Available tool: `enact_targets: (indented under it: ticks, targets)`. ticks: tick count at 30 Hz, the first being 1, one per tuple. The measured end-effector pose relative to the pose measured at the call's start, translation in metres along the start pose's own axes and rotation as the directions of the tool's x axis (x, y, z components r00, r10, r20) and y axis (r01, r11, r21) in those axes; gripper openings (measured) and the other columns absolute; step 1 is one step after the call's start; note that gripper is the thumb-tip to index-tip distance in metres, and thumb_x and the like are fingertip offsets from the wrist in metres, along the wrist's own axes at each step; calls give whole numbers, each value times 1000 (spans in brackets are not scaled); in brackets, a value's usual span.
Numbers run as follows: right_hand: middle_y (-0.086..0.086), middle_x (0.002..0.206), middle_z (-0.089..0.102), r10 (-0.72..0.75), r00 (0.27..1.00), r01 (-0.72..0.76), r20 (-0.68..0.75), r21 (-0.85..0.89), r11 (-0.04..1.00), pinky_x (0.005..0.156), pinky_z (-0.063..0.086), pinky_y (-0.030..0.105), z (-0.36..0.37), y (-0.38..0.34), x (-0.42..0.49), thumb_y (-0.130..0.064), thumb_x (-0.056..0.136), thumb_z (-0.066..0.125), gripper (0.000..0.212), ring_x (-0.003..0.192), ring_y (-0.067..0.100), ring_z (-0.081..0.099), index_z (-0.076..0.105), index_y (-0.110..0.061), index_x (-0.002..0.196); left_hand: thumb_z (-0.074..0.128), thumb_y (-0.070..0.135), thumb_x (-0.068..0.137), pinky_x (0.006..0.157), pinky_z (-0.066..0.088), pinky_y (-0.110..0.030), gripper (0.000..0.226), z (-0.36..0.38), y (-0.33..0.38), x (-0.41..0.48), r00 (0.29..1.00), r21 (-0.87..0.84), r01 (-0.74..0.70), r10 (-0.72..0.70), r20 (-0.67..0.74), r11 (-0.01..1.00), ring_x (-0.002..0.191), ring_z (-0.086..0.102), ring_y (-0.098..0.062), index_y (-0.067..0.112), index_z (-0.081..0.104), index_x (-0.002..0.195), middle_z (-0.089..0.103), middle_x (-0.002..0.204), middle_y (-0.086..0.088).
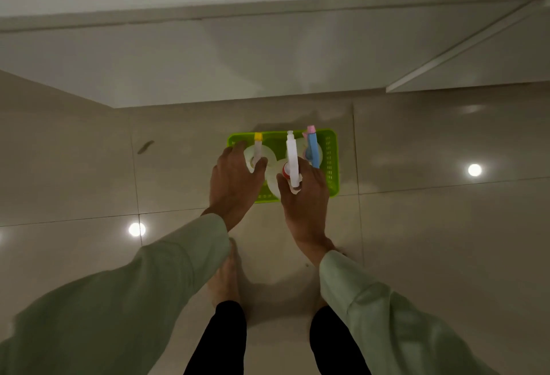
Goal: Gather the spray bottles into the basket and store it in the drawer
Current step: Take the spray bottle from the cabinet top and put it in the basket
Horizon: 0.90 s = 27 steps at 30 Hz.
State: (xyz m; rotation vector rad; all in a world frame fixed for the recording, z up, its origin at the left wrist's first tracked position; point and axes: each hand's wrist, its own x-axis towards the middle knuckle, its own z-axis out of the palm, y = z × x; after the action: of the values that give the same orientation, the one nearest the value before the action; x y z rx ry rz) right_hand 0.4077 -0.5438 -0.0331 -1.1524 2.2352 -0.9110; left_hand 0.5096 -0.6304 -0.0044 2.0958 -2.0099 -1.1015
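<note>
A lime-green plastic basket sits on the tiled floor in front of my feet. Three spray bottles stand in it: one with a yellow nozzle at the left, one with a white trigger head and red collar at the front middle, and one with a blue and pink head at the right. My left hand reaches over the basket's left side, its thumb and fingers around the yellow-nozzle bottle. My right hand wraps the white-headed bottle under its trigger. The basket's near rim is mostly hidden.
Pale cabinet fronts rise just beyond the basket, with a slanted white edge at the right. Glossy beige floor tiles reflect ceiling lights. My bare feet and dark trouser legs stand right behind the basket.
</note>
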Motion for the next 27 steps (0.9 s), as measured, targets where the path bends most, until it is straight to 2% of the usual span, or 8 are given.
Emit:
enact_targets:
  ticks: [4,8,13,15,19,21,24,27]
  targets:
    - [6,97,70,-15,1000,16,-19,19,1000,78,56,38,2,4,0,-14,83,79,29,91,30,64,66,-9,108,60,36,88,70,46,-36,31,15,2,12,1000,64,22,-23,12,998,89,64,-37,9,62,103,69,97,-13]
    - [6,97,70,-21,999,22,-40,43,999,78,57,37,3,6,-3,-15,82,80,32,91,29,64,64,-13,110,57,28,88,65,49,-38,23,17,3,19,998,68,2,3,-67,998,79,64,-40,5,63,89,69,87,-17]
    - [1,93,67,-35,998,37,-45,56,998,72,54,34,9,10,-7,-15,82,80,30,85,21,59,60,-18,105,56,25,89,63,43,-36,24,13,-3,28,995,40,2,2,-98,999,77,61,-39,3,64,89,69,85,-18]
    - [2,93,67,-23,999,25,-29,40,999,73,50,29,13,13,-8,-14,81,81,33,85,20,58,59,-19,105,56,27,89,63,38,-35,24,13,-5,30,996,33,18,-15,-87,999,78,59,-37,4,62,88,67,85,-18]
    - [6,97,68,13,999,-13,30,-3,1000,79,42,20,26,20,-7,-14,82,79,30,90,21,57,63,-11,107,57,32,89,64,40,-35,27,14,-7,34,997,22,30,-28,-75,999,78,60,-36,6,62,88,67,85,-17]
    - [8,97,68,3,999,-2,50,-22,1000,80,42,22,31,22,-6,-13,82,79,30,91,21,55,63,-9,107,57,32,90,66,42,-35,27,15,-8,32,997,34,14,-11,-81,999,79,60,-35,6,63,90,67,85,-15]
    - [11,96,68,-17,997,22,77,-64,998,77,49,34,35,29,-5,-7,80,78,30,88,29,59,63,-7,106,56,32,91,67,43,-36,27,16,-10,30,996,16,4,-2,-84,1000,79,59,-35,6,63,90,68,84,-15]
    - [13,99,69,-20,994,32,110,-109,994,76,52,39,37,34,-3,-5,79,78,33,89,33,61,64,-4,109,57,33,91,66,37,-35,28,18,-11,28,996,7,13,-12,-90,1000,78,55,-31,6,62,88,68,85,-14]
